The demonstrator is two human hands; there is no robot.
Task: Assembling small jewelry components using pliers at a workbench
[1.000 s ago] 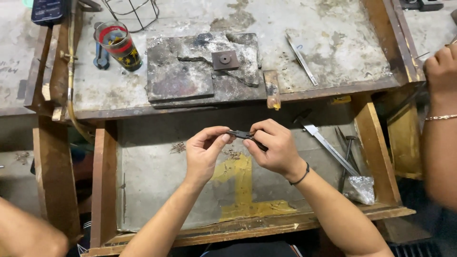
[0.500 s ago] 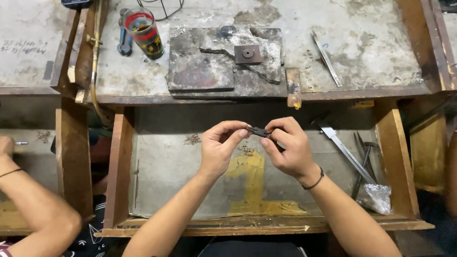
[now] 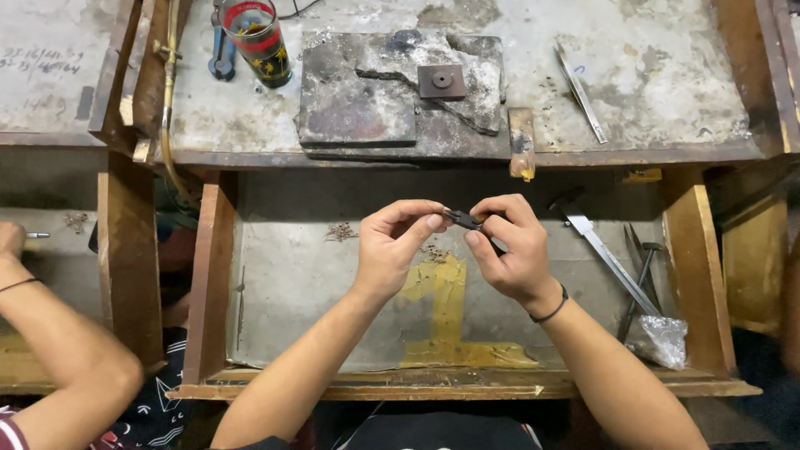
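Over an open wooden drawer [image 3: 208, 275] my two hands meet at the centre of the head view. My right hand [image 3: 508, 250] grips small dark pliers [image 3: 463, 220], whose tip points left. My left hand [image 3: 396, 246] pinches something tiny at the pliers' tip; the piece itself is too small to make out. A black band circles my right wrist. Small bits of metal scrap [image 3: 340, 232] lie on the drawer floor to the left of my hands.
On the bench above lie a charred slab [image 3: 367, 104] with a square metal block [image 3: 442, 81], a painted glass [image 3: 258, 37], blue-handled pliers [image 3: 221, 50] and tweezers [image 3: 581, 92]. Long metal tools [image 3: 612, 262] and a plastic bag [image 3: 662, 340] sit in the drawer's right. Another person's arm [image 3: 58, 350] is at left.
The view has shifted, so the bench and drawer sit further right in frame. My hands stay together on the pliers. The neighbour's arm at left has come into view.
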